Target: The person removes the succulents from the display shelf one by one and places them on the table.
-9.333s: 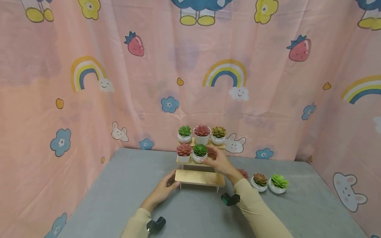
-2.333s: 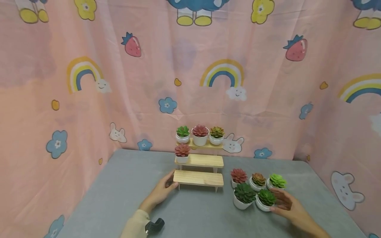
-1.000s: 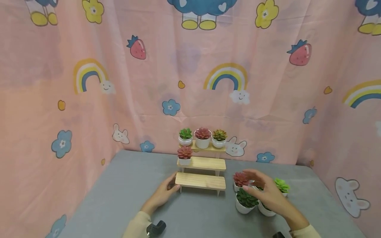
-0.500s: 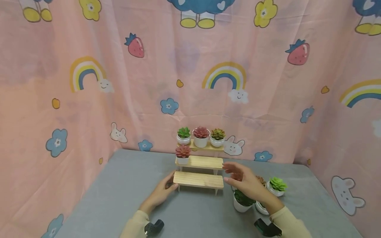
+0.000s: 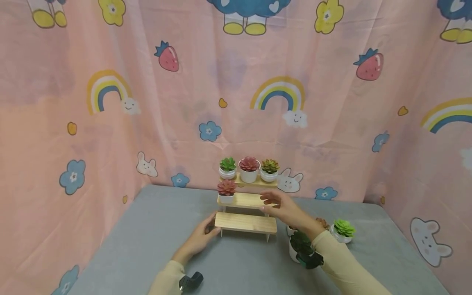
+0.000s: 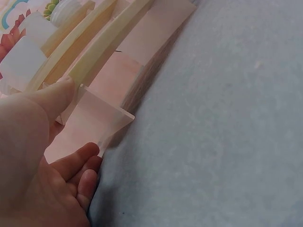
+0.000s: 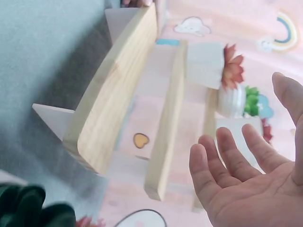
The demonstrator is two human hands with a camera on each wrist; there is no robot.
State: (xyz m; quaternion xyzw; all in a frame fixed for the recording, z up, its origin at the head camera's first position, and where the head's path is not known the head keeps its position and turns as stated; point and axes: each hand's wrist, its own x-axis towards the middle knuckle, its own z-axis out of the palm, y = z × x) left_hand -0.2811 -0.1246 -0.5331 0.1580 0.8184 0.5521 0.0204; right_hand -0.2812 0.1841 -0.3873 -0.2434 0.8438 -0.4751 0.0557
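Note:
A three-step wooden display stand (image 5: 246,222) with pale legs stands on the table. My left hand (image 5: 200,237) grips the left end of its lowest step; in the left wrist view the thumb (image 6: 59,94) lies against the board and the fingers curl by the leg. My right hand (image 5: 285,209) hovers by the right end of the middle step (image 5: 245,200), fingers spread and holding nothing, as the right wrist view confirms. A red potted succulent (image 5: 226,191) sits on that step's left end. Green (image 5: 227,168), pink (image 5: 249,169) and yellow-green (image 5: 269,170) potted succulents line the top step.
On the table at right, a dark green succulent (image 5: 301,242), a brown one (image 5: 323,223) and a bright green one (image 5: 343,230) stand in white pots; my right forearm partly covers this group. A pink patterned curtain (image 5: 236,123) hangs behind the grey table (image 5: 125,246).
The green succulent that my right hand held on the middle step was set down among the pots at right. Since then my right hand has moved left, back to the stand. My left hand stays put.

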